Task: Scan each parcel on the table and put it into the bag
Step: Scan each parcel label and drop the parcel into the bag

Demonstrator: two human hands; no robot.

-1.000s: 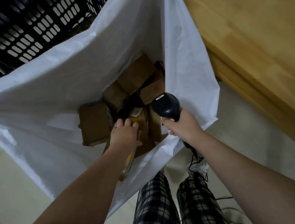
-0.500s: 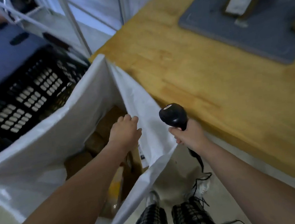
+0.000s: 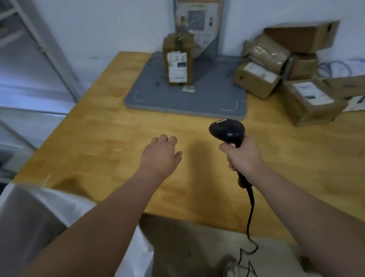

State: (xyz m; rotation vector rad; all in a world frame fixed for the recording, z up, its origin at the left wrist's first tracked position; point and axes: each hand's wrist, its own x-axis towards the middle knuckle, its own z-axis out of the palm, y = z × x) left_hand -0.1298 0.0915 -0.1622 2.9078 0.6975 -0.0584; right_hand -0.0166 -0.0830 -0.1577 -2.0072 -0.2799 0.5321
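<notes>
The left hand (image 3: 161,154) hovers over the worktop (image 3: 108,135) on the near side of the grey mat (image 3: 149,96), its fingers (image 3: 168,140) loose and holding nothing, probably kept free to take the next box. The right hand (image 3: 243,157), just short of the mat's near right corner, has its fingers wrapped round the handle of the scanner (image 3: 227,131), whose head points toward the mat, ready to read a label. One parcel (image 3: 178,63) stands upright on the mat, label facing the person. A heap of parcels (image 3: 282,65) lies just right of the mat. The bag (image 3: 27,219) sits off the worktop, well to the mat's near left, within reach for dropping.
</notes>
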